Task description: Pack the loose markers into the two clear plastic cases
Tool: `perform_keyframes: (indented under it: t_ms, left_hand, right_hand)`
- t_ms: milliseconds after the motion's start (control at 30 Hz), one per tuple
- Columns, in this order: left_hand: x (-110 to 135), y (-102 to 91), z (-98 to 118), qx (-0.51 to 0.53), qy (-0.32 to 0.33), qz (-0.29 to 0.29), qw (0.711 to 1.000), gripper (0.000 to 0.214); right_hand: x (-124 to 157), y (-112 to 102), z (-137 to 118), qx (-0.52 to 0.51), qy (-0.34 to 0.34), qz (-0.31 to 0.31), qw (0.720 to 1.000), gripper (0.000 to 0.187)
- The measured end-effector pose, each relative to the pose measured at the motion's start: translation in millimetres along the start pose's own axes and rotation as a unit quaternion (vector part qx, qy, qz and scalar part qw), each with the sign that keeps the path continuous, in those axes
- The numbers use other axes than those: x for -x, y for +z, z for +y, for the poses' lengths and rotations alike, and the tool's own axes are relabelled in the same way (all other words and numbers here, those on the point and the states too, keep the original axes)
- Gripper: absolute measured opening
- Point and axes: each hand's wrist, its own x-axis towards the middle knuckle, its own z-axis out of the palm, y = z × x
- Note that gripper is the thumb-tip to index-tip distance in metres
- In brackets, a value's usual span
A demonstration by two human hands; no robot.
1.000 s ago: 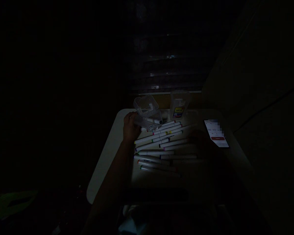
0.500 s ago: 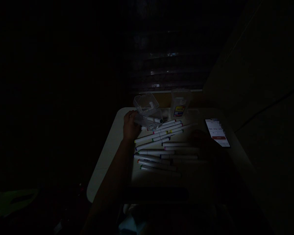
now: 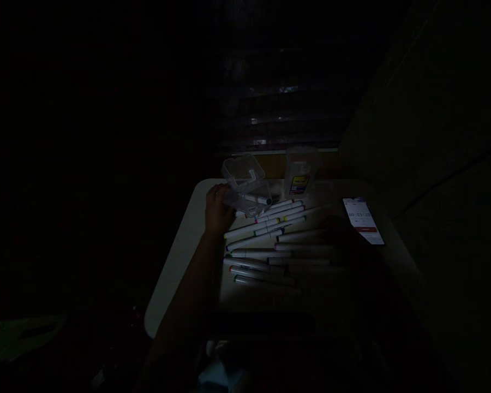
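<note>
My left hand is closed around the left side of a clear plastic case, whose hinged lid stands open. Inside the case lies a white marker with a dark end. In deep shadow on the right, my right hand has its fingers at the right end of another white marker, which is slightly tilted; the fingers show only faintly. Several white markers with coloured ends lie in loose rows between my hands.
A second clear container with a yellow label stands upright at the table's back edge. On the right, a lit phone shows a running timer. The pale table has rounded corners, and a dark wall rises on the right.
The marker at my right hand has swung, its right end now higher and its left end shifted slightly right. My right hand has moved up slightly; my left hand stays on the case.
</note>
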Motion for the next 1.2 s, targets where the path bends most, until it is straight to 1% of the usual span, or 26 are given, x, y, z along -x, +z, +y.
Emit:
perform_keyframes:
  t_ms: [133, 467, 733, 833, 933, 1067, 1200]
  left_hand:
    - [0.3, 0.9, -0.4, -0.003, -0.007, 0.005, 1.000, 0.055]
    - [0.4, 1.8, -0.9, 0.006, -0.005, 0.002, 1.000, 0.056]
    - [-0.6, -0.6, 3.1, 0.016, -0.003, 0.000, 1.000, 0.055]
    - [0.0, 1.2, 2.1, 0.007, -0.007, 0.004, 1.000, 0.055]
    - [1.2, 3.1, 0.5, 0.004, -0.005, 0.007, 1.000, 0.056]
    - [1.3, 3.0, 0.4, 0.008, -0.005, 0.005, 1.000, 0.058]
    - [0.0, 1.2, 3.1, 0.010, -0.010, 0.001, 1.000, 0.058]
  right_hand:
    - [0.1, -4.3, 4.2, -0.022, -0.010, 0.012, 1.000, 0.035]
    - [-6.3, -19.7, 13.6, -0.052, -0.022, 0.072, 0.996, 0.031]
    - [3.3, -33.5, 17.5, -0.049, -0.021, 0.116, 0.992, 0.025]
    - [4.0, -39.6, 10.7, -0.039, -0.008, 0.130, 0.991, 0.028]
    - [1.8, -47.7, -2.3, -0.014, 0.012, 0.145, 0.989, 0.030]
    - [-0.6, -55.0, -18.0, -0.009, -0.031, 0.180, 0.983, 0.030]
    - [-1.1, -56.1, -27.3, 0.003, -0.046, 0.206, 0.977, 0.025]
